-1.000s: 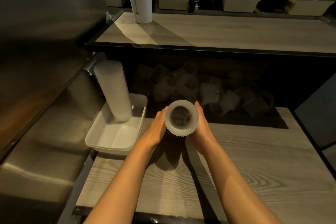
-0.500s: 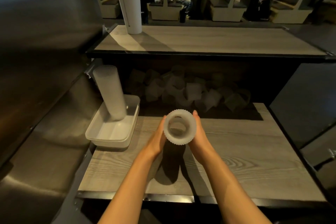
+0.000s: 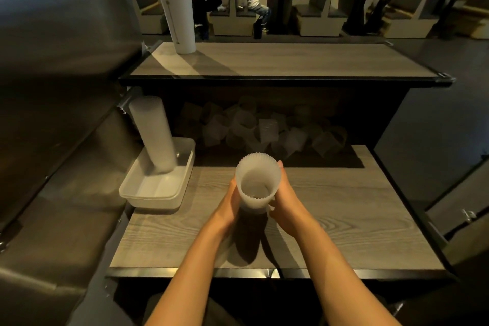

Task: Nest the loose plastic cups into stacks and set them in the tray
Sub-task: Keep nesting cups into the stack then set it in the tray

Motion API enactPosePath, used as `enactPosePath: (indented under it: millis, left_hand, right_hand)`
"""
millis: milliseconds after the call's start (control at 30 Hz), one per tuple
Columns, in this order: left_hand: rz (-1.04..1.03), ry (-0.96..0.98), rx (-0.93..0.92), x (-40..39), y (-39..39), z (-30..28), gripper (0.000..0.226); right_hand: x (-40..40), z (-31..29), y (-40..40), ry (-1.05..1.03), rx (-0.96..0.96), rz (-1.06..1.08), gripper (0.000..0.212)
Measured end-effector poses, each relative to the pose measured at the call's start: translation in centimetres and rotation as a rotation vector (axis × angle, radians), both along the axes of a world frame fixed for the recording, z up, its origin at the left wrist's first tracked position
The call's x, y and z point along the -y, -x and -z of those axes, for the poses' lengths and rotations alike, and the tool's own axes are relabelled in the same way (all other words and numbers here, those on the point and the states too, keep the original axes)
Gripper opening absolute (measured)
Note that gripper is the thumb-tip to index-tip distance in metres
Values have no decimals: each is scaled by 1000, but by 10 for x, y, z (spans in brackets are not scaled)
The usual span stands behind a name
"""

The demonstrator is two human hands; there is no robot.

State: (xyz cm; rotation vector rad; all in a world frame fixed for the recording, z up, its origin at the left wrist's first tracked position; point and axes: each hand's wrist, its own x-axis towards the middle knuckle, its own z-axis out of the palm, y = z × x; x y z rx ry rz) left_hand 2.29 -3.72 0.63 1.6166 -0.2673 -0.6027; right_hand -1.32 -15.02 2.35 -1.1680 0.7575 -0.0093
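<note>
A stack of translucent ribbed plastic cups [image 3: 257,183] stands upright on the wooden table, its open mouth facing me. My left hand [image 3: 230,200] presses its left side and my right hand [image 3: 285,197] wraps its right side. A tall finished stack of cups [image 3: 153,132] leans in the white plastic tray [image 3: 156,194] at the table's left edge. Several loose cups [image 3: 267,131] lie in a heap in the shadow under the raised counter, beyond the held stack.
A raised wooden counter [image 3: 277,61] spans the back, with a tall white cup stack [image 3: 176,5] at its left end. A steel surface [image 3: 53,167] slopes along the left. People sit and stand at booths in the background.
The view has pulled back and tilted up. The held stack has shifted from tipped toward me to more upright on the table, still between both hands.
</note>
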Motion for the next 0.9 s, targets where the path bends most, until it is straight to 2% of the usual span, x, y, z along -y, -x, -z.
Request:
enactPosePath:
  millis: [133, 233, 400, 467, 500, 600, 633, 667, 733, 767, 833, 900]
  left_hand:
    - [-70, 20, -23, -1, 6, -5, 32]
    - [-32, -1, -74, -6, 8, -1, 40]
    - [40, 5, -26, -10, 8, -8, 28]
    - [46, -6, -54, -10, 10, -19, 53]
    - [51, -18, -90, -9, 8, -22, 58]
    - [79, -29, -171, -8, 2, -29, 41]
    - [80, -27, -196, -7, 2, -34, 43]
    - [80, -24, -208, -6, 0, -36, 52]
    - [95, -38, -207, -6, 0, -35, 86]
    - [102, -39, -196, -7, 2, -34, 91]
    - [107, -26, -216, -8, 4, -28, 71]
    - [107, 5, -237, -10, 4, -22, 54]
  right_hand:
    - [3, 9, 5, 55, -6, -63, 60]
    - [4, 13, 10, 109, -41, -153, 81]
    - [1, -4, 15, 118, -114, -182, 83]
    - [4, -8, 14, 111, -126, -195, 89]
    - [6, -11, 14, 109, -132, -189, 93]
    - [11, -15, 11, 113, -145, -189, 104]
    - [12, -16, 10, 110, -145, -178, 108]
    - [12, -18, 9, 111, -145, -169, 112]
    - [14, -20, 9, 130, -130, -170, 110]
    - [14, -21, 9, 151, -123, -185, 105]
    - [16, -23, 13, 186, -116, -218, 95]
    - [17, -21, 16, 192, -117, -235, 93]
